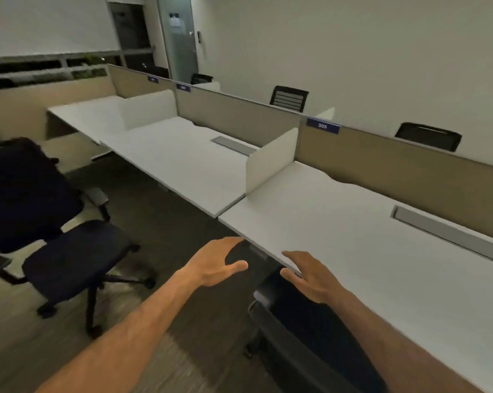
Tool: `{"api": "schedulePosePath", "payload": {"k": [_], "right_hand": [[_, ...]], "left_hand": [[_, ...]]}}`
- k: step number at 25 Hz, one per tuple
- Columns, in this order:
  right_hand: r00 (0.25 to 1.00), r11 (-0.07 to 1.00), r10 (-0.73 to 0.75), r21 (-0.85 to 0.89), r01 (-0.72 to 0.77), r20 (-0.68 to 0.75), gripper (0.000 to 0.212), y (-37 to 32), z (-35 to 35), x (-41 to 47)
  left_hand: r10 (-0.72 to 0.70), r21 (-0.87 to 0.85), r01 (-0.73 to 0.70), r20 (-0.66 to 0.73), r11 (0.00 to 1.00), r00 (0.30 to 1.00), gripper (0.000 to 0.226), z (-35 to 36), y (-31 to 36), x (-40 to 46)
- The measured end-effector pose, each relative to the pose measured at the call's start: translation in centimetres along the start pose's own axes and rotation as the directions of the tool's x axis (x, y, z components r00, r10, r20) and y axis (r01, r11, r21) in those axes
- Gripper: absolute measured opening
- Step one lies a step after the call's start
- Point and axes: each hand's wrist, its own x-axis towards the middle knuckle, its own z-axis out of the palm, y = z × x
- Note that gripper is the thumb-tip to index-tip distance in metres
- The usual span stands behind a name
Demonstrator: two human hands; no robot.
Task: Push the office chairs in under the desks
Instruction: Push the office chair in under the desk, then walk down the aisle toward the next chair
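Reaching forward with fingers spread and holding nothing, the left hand (pixel 217 263) and right hand (pixel 310 277) hover above the black office chair backrest (pixel 304 333) tucked against the near white worktop (pixel 353 245), its seat hidden. A second dark-blue swivel chair (pixel 55 222) stands blurred on the carpet, well apart from the desks, its left side cut off.

Both open hands (pixel 263 270) hover above a tucked chair (pixel 310 336) at the desk (pixel 381 251).

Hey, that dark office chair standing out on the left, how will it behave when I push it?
The dark office chair will probably roll easily on its castered star base. Its seat may swivel on the single post. Pushed high on the backrest, it might lean.
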Motion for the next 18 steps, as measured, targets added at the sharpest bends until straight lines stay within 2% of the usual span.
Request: {"api": "schedulePosePath", "payload": {"k": [4,6,10,13,18], "right_hand": [[0.951,0.951,-0.305,-0.034,0.307,0.045,0.092,-6.8,-1.7,5.7],[0.889,0.890,-0.452,-0.027,0.455,0.067,0.092,-11.5,-1.9,7.9],[0.722,0.722,-0.690,-0.020,0.691,0.036,0.085,-22.4,-1.6,10.8],[0.607,0.607,-0.794,-0.017,0.794,0.006,0.084,-31.0,-1.5,12.0],[0.463,0.466,-0.880,-0.004,0.885,-0.108,0.089,-44.5,-0.9,12.7]], "left_hand": [[-0.197,0.010,0.206,-0.236,0.979,0.951,0.080,-5.1,-2.1,-7.5],[-0.294,0.006,0.317,-0.358,0.948,0.886,0.078,-7.8,-2.9,-12.6],[-0.397,0.078,0.487,-0.476,0.870,0.785,0.081,-14.6,-4.0,-21.5],[-0.397,0.126,0.562,-0.585,0.817,0.708,0.081,-20.2,-5.3,-27.0],[-0.411,0.114,0.664,-0.705,0.739,0.578,0.082,-26.8,-8.2,-34.8]]}}
